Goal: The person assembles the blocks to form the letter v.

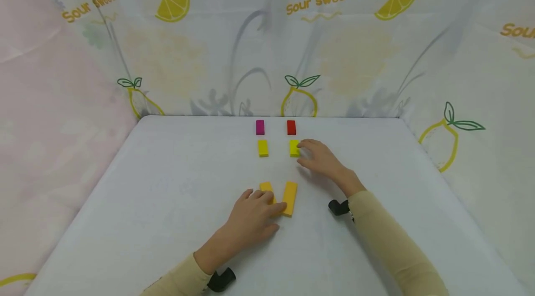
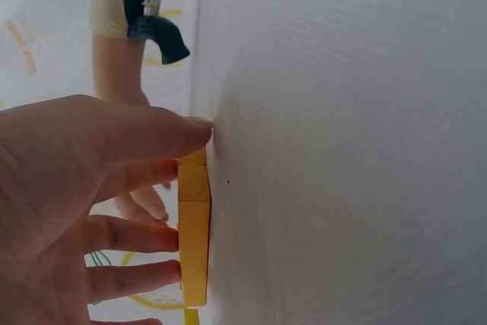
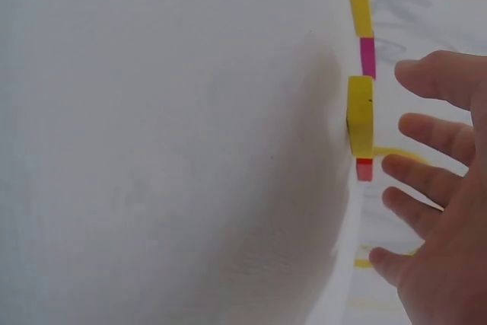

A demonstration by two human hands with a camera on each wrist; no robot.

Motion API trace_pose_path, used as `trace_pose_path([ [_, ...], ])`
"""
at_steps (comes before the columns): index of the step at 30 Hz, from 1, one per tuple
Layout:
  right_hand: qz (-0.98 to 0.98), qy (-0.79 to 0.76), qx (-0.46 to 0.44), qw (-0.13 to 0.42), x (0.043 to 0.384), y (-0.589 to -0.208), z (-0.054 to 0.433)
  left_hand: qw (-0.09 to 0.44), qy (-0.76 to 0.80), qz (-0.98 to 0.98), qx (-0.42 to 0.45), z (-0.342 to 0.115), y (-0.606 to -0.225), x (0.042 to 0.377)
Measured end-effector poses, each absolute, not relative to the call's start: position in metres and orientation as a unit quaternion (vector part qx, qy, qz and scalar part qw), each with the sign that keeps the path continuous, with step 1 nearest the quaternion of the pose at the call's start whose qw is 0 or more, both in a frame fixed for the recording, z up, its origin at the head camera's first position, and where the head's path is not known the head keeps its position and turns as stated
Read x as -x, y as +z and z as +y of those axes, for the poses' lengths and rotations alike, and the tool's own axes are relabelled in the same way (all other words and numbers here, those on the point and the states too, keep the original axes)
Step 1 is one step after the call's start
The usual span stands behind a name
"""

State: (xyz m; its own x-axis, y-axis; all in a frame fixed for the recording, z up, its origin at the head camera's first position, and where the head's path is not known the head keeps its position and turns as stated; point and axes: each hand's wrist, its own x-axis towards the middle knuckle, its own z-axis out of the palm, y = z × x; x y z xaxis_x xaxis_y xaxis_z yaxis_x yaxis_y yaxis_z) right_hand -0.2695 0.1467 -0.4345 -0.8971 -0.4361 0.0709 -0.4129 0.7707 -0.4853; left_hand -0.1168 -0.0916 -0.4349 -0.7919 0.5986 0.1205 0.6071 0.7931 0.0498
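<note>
In the head view, my left hand [image 1: 255, 214] lies over two orange blocks near the middle of the table. Its fingers partly cover the left orange block [image 1: 265, 187], and the index finger reaches the right orange block [image 1: 290, 198]. The left wrist view has straight fingertips against the upper face of an orange block [image 2: 195, 253], thumb extended beside it. My right hand [image 1: 322, 159] hovers with spread fingers next to the right yellow block [image 1: 294, 148]. In the right wrist view, a gap shows between those fingers and the yellow block [image 3: 361, 116].
Another yellow block [image 1: 263, 148] lies to the left. Behind the yellow pair are a magenta block [image 1: 260, 128] and a red block [image 1: 291, 128], close to the far edge of the white table [image 1: 188, 161]. A lemon-printed curtain [image 1: 267, 45] hangs behind the table.
</note>
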Motion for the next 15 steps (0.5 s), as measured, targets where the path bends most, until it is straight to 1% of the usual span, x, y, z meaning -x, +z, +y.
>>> trace_pose_path([
  [5,0.935,-0.278,0.219,0.033,0.278,-0.439,0.144,0.049,-0.035,-0.948,0.313,-0.092,-0.435,0.116],
  [10,0.934,-0.301,0.19,0.044,0.287,-0.445,0.145,0.057,-0.042,-0.947,0.314,-0.091,-0.436,0.116],
  [15,0.937,-0.298,0.168,0.068,0.291,-0.443,0.145,0.059,-0.04,-0.947,0.314,-0.091,-0.436,0.115],
])
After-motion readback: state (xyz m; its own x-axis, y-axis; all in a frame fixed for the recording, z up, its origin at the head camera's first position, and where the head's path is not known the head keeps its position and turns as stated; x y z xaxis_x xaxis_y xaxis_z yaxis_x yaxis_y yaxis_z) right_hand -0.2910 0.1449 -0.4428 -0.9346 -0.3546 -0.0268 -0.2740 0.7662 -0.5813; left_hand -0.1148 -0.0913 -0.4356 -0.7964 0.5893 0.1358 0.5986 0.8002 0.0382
